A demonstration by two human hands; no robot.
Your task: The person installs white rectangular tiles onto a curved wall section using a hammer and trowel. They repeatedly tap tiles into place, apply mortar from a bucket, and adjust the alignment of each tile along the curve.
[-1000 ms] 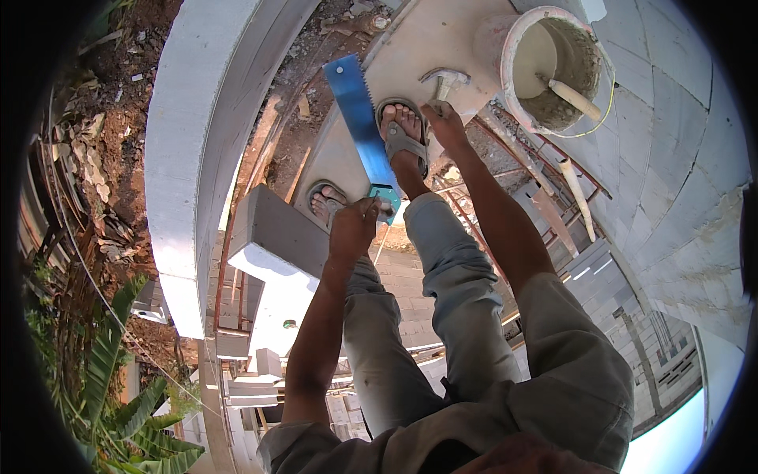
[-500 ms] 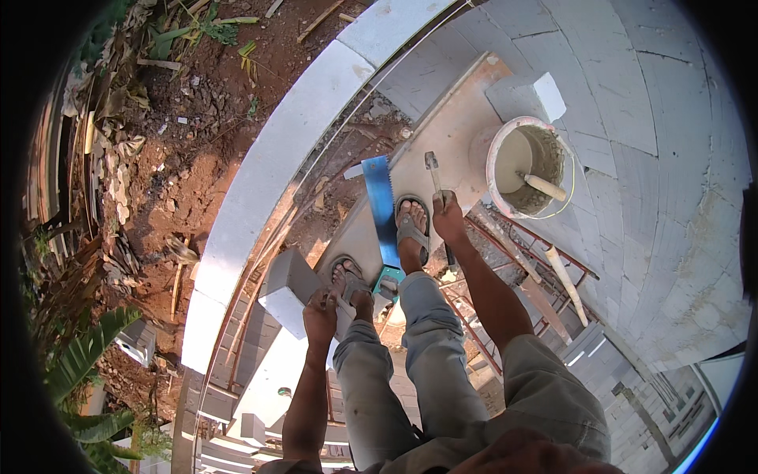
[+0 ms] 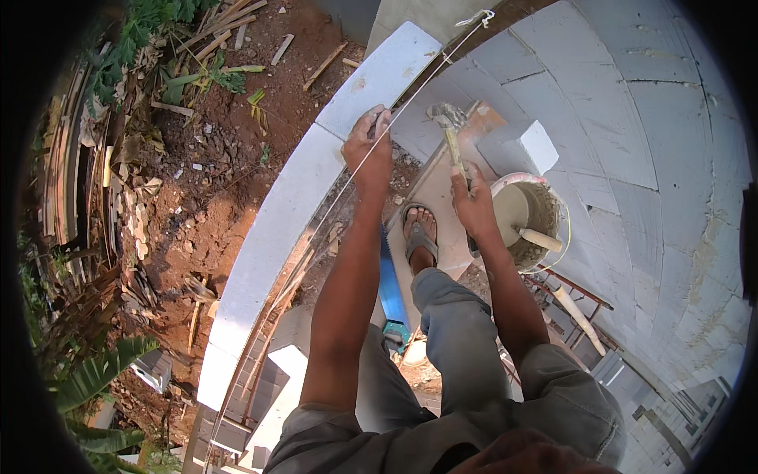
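Observation:
My left hand [image 3: 369, 154] is at the inner edge of a curving row of pale blocks [image 3: 320, 162], close to a taut white string [image 3: 410, 101]. Its fingers are curled in, and a small greyish thing seems to be between them, too small to name. A hammer [image 3: 452, 142] is in my right hand [image 3: 474, 201], gripped by its handle with the head pointing up and away from me. Just right of that hand stands a bucket [image 3: 562, 207] of grey mortar, with a light handle [image 3: 541, 239] sticking out of it.
By my sandalled foot [image 3: 420, 233] a blue-bladed handsaw [image 3: 390, 280] leans, partly behind my leg. A pale block [image 3: 521, 148] lies on the plank [image 3: 442, 186] I stand on. A block wall [image 3: 632, 158] rises on the right. Beyond the left row are red soil [image 3: 213, 182] and plants.
My left hand has risen from beside a block near my feet to the row's edge. My right hand has lifted the hammer farther away from me. The view has shifted too.

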